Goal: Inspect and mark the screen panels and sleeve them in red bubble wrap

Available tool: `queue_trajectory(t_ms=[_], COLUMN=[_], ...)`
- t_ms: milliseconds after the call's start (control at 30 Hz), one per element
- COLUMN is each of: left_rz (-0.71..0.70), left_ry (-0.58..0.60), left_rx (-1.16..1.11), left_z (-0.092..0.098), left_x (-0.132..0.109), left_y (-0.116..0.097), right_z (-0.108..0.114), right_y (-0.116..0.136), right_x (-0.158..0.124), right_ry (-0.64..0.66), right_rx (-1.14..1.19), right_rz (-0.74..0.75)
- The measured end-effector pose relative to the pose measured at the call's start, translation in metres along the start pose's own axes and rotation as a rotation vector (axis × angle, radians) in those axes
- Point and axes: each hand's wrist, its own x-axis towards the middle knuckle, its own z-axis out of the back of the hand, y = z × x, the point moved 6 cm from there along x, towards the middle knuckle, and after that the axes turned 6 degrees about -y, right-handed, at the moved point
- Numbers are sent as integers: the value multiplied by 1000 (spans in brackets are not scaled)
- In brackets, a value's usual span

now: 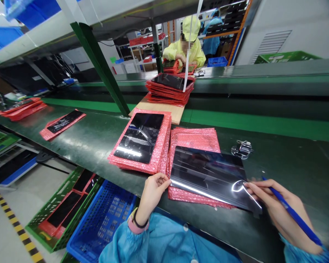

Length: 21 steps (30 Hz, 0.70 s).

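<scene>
A glossy black screen panel [205, 171] lies on a pile of red bubble-wrap sleeves [193, 137] in front of me. My left hand [156, 186] is closed at the panel's left edge, thumb and fingers pinching its near corner. At the other end, my right hand [279, 204] is closed; its thumb and fingertips pinch a curled, shiny clear film [253, 199] at the panel's right corner. A blue pen [293, 215] is also tucked in that hand, slanting across the fingers. To the left, another black panel [141, 137] rests on stacked red sleeves.
A metal tape dispenser [242, 149] stands behind the panel. Farther back, a wooden board [178, 114] bears a tall stack of wrapped panels [168, 89]. A green post [100, 65] rises left of it. Blue [112, 212] and green [34, 223] crates sit below the bench edge. A co-worker [190, 47] works opposite.
</scene>
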Motion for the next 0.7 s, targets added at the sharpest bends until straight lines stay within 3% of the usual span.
queue_trajectory(t_ms=[700], left_rz=[14], left_ry=[32], left_rx=[-41], left_z=[-2], left_x=[2], left_y=[9], right_z=[7], right_y=[4], right_x=[-4], right_ry=[-84], right_rx=[-369], right_rz=[366])
